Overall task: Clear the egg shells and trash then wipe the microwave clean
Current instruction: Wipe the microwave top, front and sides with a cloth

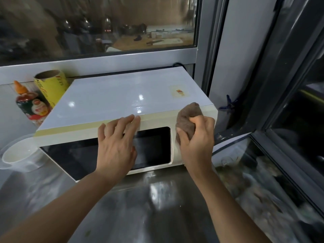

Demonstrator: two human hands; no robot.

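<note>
Shiny metal tabletop [157, 199] runs beneath a window, and on it sits the white microwave [122, 99], door closed, pushed back toward the sill. We lay our left hand [116, 146] flat against its front, fingers straight and spread, tips reaching the top front edge. Our right hand [197, 137] grips a bunched brown cloth [188, 118] against the upper right corner of the front. Left of the microwave stand a yellow roll [50, 85], a sauce bottle [30, 104] and a white bowl [19, 152].
</note>
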